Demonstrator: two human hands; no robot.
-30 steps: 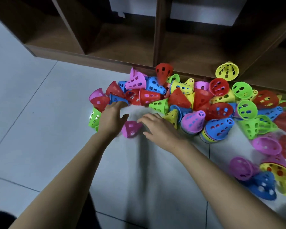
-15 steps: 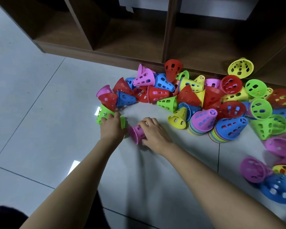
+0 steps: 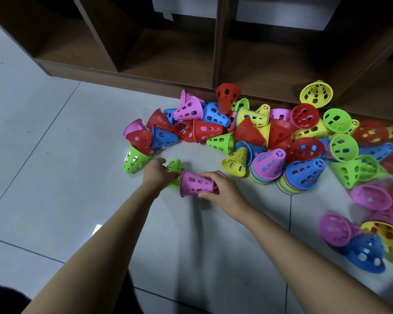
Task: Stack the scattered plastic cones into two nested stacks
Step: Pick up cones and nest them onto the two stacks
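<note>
Left hand [image 3: 158, 175] newly grips green perforated plastic cone [image 3: 174, 166]; right hand [image 3: 220, 189] holds pink perforated plastic cone [image 3: 194, 183] beside left fingers [image 3: 169, 176]; nesting next.

looks like a playroom or classroom floor tbh: pale floor tiles [image 3: 55, 137], low brown wooden cubby shelves [image 3: 216, 53], and a big heap of bright perforated plastic cones [image 3: 259, 134].

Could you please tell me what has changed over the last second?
The left hand, open a second ago, has taken hold of a green cone at the left edge of the pile. The right hand has gripped the pink cone lying between the hands, and the two cones have come together. The pink-topped stack, the blue-topped stack and the rest of the pile stayed put.
</note>
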